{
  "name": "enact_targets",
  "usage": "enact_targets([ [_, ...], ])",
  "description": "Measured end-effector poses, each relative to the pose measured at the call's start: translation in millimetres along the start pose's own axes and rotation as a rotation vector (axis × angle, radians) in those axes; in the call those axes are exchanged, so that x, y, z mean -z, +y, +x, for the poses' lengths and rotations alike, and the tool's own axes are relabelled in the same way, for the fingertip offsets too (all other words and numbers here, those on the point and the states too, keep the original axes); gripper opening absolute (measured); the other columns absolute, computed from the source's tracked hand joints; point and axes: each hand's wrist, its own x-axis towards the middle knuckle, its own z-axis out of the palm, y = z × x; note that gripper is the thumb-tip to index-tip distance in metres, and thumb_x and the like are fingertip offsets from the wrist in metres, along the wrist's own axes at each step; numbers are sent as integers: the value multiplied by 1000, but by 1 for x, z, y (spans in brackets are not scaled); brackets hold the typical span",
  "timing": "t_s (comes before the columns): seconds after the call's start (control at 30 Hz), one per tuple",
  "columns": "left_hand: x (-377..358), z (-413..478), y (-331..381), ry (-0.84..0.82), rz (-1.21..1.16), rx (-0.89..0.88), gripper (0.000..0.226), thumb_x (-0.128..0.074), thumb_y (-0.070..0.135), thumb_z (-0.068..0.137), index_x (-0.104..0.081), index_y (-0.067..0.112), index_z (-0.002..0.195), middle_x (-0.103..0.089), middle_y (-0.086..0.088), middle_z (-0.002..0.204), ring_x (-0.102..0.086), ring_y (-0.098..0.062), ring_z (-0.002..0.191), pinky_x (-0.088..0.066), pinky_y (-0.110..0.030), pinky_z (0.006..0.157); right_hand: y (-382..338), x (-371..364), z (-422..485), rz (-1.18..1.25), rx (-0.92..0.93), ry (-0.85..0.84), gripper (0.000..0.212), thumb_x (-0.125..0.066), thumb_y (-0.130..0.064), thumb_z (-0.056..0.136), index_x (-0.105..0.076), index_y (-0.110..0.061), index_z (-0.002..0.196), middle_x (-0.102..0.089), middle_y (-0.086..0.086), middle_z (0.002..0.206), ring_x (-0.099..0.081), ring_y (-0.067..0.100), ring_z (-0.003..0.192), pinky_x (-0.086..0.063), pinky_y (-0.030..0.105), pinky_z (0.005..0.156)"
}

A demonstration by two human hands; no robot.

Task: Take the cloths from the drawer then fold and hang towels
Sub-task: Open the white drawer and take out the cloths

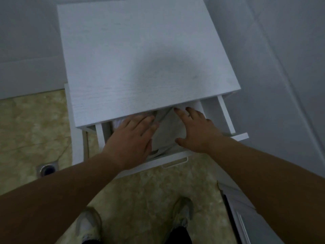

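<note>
While the top drawer of a white cabinet stands pulled out toward the person, both hands are inside it, lying on the cloths. The left hand rests palm down on the left part of the pile. Its fingers are straight and close together, and the tips reach under the front edge of the cabinet top. The right hand rests on the right part, its fingers spread and loosely extended, the thumb stretched out toward the drawer's front. Neither hand is curled round anything, and a strip of cloth shows between them. The cloths are white or pale grey, creased and folded over one another, and they fill the middle of the drawer; how many there are cannot be told. A slim handle shows on the drawer front below the wrists. The cabinet stands against a pale wall on a beige, marbled floor. A round metal floor drain lies to the left of the cabinet, and the person's two light shoes are near the bottom edge, beneath the forearms.
</note>
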Motion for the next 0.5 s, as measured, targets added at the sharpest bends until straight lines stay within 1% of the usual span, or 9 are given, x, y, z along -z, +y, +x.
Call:
enact_targets([
  [0.03, -4, 1, 1, 3, -11, 47, 55, -43, 37, 93, -51, 11, 140, -53, -14, 141, -48, -33, 127, -41, -47, 103, 5, -4, 6, -13, -2, -28, 109, -67, -61, 80, 9, -41, 155, -1, 4, 166, -8, 31, 152, -26, 59, 115],
  [0.1, -16, 5, 3, -34, 5, 153, 62, -43, 46, 90, -45, 13, 142, -51, -13, 140, -47, -32, 123, -42, -46, 99, 12, -13, 18, -48, -2, -66, 119, -73, -63, 74, 15, -46, 153, 8, 3, 167, 3, 33, 153, -22, 65, 115],
  [0.17, -30, 12, 4, -105, 26, 279, 83, -44, 64, 84, -32, 15, 149, -42, -15, 146, -41, -35, 127, -38, -50, 103, 19, -19, 28, -52, -14, -88, 127, -77, -64, 68, 19, -49, 150, 18, 2, 166, 12, 36, 152, -19, 69, 114],
  [0.23, -43, 24, 4, -193, 3, 395, 106, -45, 80, 74, -11, 21, 156, -27, -15, 154, -26, -37, 139, -24, -57, 112, 22, -25, 39, -34, -21, -114, 134, -82, -63, 64, 23, -52, 147, 27, 0, 163, 20, 37, 150, -17, 72, 112],
  [0.3, -56, 38, 5, -253, -40, 445, 120, -46, 89, 66, 7, 29, 156, -11, -11, 161, -8, -37, 147, -12, -61, 117, 23, -32, 52, 2, -21, -146, 141, -85, -62, 59, 27, -55, 144, 35, -1, 160, 27, 37, 148, -17, 73, 113],
  [0.4, -74, 55, 7, -367, -183, 511, 134, -56, 90, 57, 24, 37, 151, 13, -7, 163, 12, -38, 149, -7, -64, 117, 20, -45, 69, 43, 6, -171, 145, -88, -62, 54, 28, -58, 142, 39, 0, 158, 32, 39, 145, -17, 70, 115],
  [0.5, -88, 61, -2, -509, -247, 587, 141, -68, 84, 55, 27, 37, 149, 28, -10, 160, 27, -41, 145, -8, -66, 116, 15, -52, 81, 94, -1, -186, 139, -90, -53, 59, 16, -56, 148, 37, 2, 159, 26, 40, 147, -13, 63, 119],
])
